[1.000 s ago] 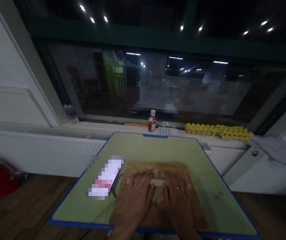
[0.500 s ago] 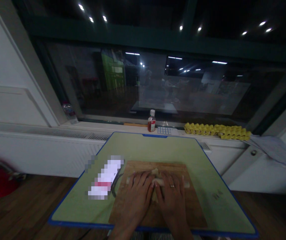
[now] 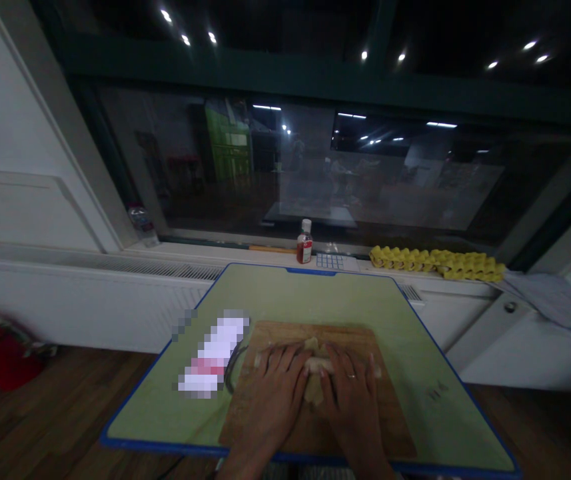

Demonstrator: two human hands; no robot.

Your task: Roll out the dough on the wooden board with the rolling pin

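A pale rolling pin (image 3: 319, 365) lies crosswise on a wooden board (image 3: 391, 420), partly covered by my hands. My left hand (image 3: 278, 380) rests over its left part, fingers bent across the top. Over the right part is my right hand (image 3: 352, 383), with a ring on one finger and its thumb near the pin's middle. Both hands hold the pin from above. Beneath it is a flat piece of pale dough (image 3: 314, 392), showing between my hands and just beyond the pin.
The board sits on a green folding table (image 3: 285, 293) with a blue rim. To its left lies a pixelated, bright phone-like object (image 3: 215, 353) beside a dark cable (image 3: 231, 373). On the windowsill are a small bottle (image 3: 304, 243), yellow egg cartons (image 3: 435, 262) and a plastic bottle (image 3: 142, 225).
My hands have spread slightly apart, the right one shifting right, so more of the pin's middle and of the dough shows. The view has shifted a little.
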